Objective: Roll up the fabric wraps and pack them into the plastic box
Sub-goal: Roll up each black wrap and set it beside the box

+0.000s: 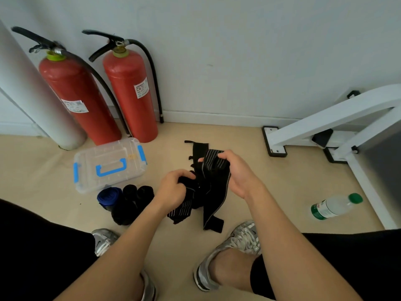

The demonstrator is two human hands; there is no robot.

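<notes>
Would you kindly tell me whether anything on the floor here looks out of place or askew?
Only the clear plastic bottle with a green cap lies on its side on the beige floor, beside the white metal frame, rather than standing. It is capped and no spill shows. Nothing else stands out.

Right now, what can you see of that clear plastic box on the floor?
The clear plastic box sits flat on the beige floor, lid on, with a blue handle on top and blue latches at both ends. Red fire extinguishers stand behind it; rolled wraps lie by its near edge.
</notes>
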